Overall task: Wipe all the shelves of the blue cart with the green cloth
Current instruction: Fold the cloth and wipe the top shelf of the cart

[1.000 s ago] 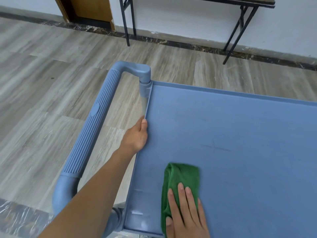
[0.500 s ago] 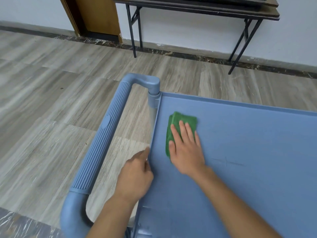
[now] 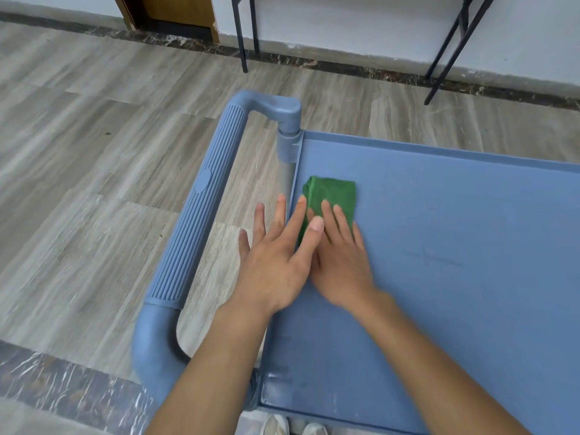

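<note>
The blue cart's top shelf (image 3: 455, 221) fills the right of the head view. A folded green cloth (image 3: 334, 191) lies flat near the shelf's left rim, toward the far corner. My right hand (image 3: 342, 259) presses palm-down on the cloth's near end, fingers stretched over it. My left hand (image 3: 276, 262) is spread open with fingers apart, hovering over the left rim; its thumb side overlaps my right hand and the cloth's edge. It holds nothing. The lower shelves are hidden under the top one.
The cart's ribbed blue handle (image 3: 204, 199) runs along the left, with a gap between it and the shelf. Wood-look floor surrounds the cart. Black table legs (image 3: 243, 32) stand by the far wall. My shoes (image 3: 276, 425) show below the shelf's near edge.
My right hand slid the cloth from the near edge up toward the far left corner. My left hand let go of the rim and opened, moving over toward my right hand.
</note>
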### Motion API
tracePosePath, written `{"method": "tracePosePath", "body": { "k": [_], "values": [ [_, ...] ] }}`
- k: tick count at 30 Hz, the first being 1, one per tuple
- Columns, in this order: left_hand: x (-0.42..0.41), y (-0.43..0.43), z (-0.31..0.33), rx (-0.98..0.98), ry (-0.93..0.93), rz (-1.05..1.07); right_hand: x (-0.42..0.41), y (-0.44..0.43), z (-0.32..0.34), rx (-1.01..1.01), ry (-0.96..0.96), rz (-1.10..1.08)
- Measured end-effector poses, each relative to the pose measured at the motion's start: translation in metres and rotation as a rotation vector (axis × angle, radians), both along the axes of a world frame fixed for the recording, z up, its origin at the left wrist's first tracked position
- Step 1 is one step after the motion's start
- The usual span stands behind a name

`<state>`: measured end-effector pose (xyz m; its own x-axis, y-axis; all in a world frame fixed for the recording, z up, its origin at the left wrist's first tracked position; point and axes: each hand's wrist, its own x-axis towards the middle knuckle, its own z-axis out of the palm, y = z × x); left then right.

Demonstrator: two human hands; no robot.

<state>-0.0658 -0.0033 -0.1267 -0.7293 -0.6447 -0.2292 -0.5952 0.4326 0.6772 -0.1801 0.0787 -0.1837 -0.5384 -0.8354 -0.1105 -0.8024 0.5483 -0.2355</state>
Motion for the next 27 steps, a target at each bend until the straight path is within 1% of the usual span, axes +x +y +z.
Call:
{"method": "tracePosePath", "body": {
  "k": [3, 6, 10, 13, 16, 19, 23, 27],
  "values": [
    [0.000, 0.004, -0.001, -0.036, -0.073, -0.050, 0.067, 0.054, 0.001, -0.047, 0.007, 0.078],
    [0.001, 0.007, -0.001, -0.076, -0.129, -0.079, 0.123, 0.099, 0.003, -0.084, 0.011, 0.098],
    [0.003, 0.005, 0.000, -0.056, -0.141, -0.071, 0.161, 0.128, 0.003, -0.133, 0.049, 0.099],
    [0.000, 0.009, 0.002, -0.051, -0.135, -0.077, 0.161, 0.122, 0.007, -0.106, 0.057, 0.072],
    [-0.005, 0.015, 0.004, -0.040, -0.150, -0.108, 0.161, 0.096, 0.016, 0.020, 0.023, 0.019],
    [0.001, 0.013, 0.003, -0.118, -0.213, -0.159, 0.164, 0.073, 0.021, 0.076, -0.024, -0.028],
    [0.001, 0.009, -0.001, -0.195, -0.262, -0.234, 0.149, 0.097, 0.014, -0.069, -0.031, -0.029],
    [0.001, 0.007, -0.009, -0.297, -0.298, -0.273, 0.108, 0.156, 0.011, -0.151, 0.037, -0.013]
  ]
}}
